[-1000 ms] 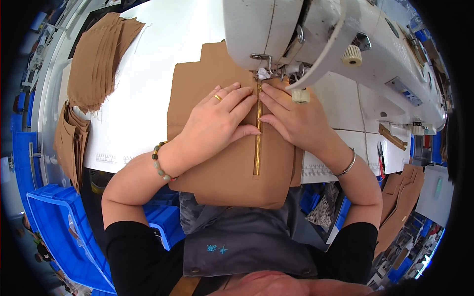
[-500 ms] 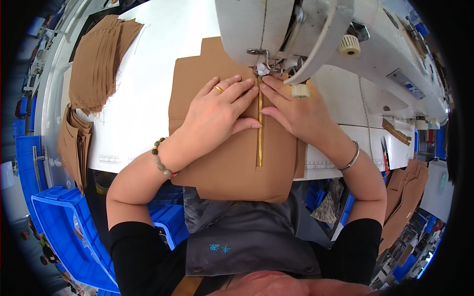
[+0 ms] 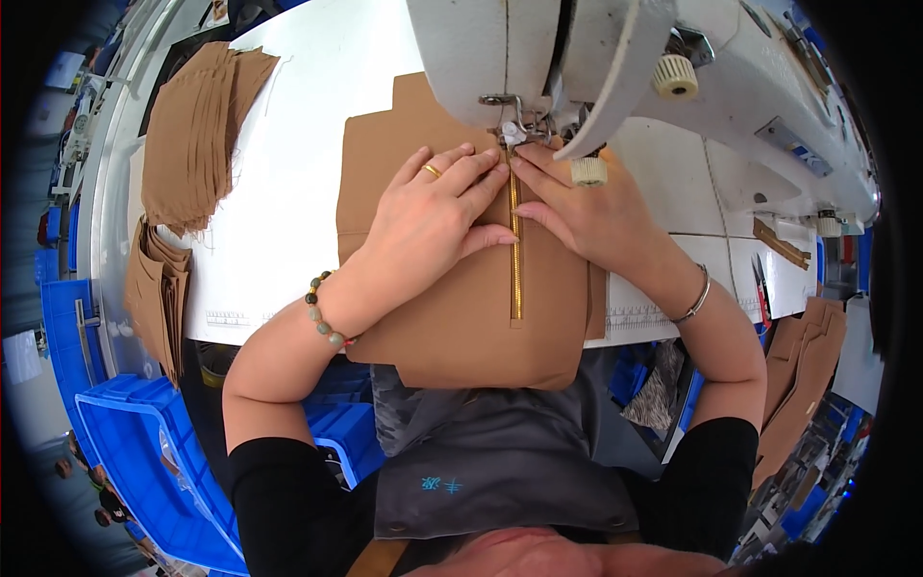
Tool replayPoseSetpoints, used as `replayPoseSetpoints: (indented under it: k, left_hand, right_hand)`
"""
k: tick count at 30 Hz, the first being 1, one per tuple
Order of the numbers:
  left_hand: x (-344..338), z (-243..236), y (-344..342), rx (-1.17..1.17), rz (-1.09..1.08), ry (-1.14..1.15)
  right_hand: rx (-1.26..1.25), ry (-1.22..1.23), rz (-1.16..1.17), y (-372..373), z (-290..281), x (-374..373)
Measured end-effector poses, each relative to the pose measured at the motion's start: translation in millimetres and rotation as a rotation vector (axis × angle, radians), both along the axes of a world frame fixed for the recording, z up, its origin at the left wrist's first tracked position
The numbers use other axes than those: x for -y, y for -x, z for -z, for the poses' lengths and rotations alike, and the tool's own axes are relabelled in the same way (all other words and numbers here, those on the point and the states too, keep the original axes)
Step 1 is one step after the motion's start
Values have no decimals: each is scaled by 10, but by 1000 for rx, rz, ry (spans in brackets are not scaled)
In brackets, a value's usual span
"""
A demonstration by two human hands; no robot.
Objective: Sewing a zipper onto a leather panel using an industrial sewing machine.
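Note:
A brown fabric piece with a gold zipper set lengthwise in it lies under the presser foot of a white sewing machine. My left hand rests on the fabric left of the zipper, fingers spread a little and thumb beside the zipper. My right hand presses on the fabric to the right of the zipper, fingertips just below the foot and partly hidden by a machine knob. Both hands hold nothing.
Stacks of brown cut pieces lie at the left and right of the white table. A small zipper lies at the right. Blue bins stand below the table's left side.
The fabric, zipper and both my hands have moved a little way forward toward the presser foot, so less of the fabric hangs toward me. The view has also shifted slightly.

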State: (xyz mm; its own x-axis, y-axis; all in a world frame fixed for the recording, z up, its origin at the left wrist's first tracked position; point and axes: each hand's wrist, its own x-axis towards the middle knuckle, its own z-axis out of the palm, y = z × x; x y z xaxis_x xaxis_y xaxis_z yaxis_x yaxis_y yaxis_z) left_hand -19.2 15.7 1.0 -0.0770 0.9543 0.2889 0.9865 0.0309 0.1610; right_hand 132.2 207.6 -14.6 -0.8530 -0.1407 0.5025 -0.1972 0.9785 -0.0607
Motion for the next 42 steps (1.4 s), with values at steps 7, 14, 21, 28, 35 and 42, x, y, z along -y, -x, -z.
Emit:
replayPoseSetpoints:
  k: [7, 14, 21, 28, 35, 42]
  left_hand:
    - [-39, -7, 23, 13, -7, -34]
    - [-47, 0, 37, 5, 0, -71]
    - [-51, -9, 55, -5, -4, -79]
    - [35, -1, -41, -60, -62, -50]
    - [833, -151, -1081, 28, 3, 212]
    - [858, -9, -1023, 216, -34, -86]
  right_hand:
    - [17, 71, 25, 20, -2, -11]
    - [-8, 127, 13, 55, 3, -24]
    - [-128, -15, 52, 0, -31, -24]
    - [-71, -57, 131, 41, -75, 28]
    - [60, 345, 85, -703, -346, 224]
    - [-28, 561, 143, -1168, -181, 553]
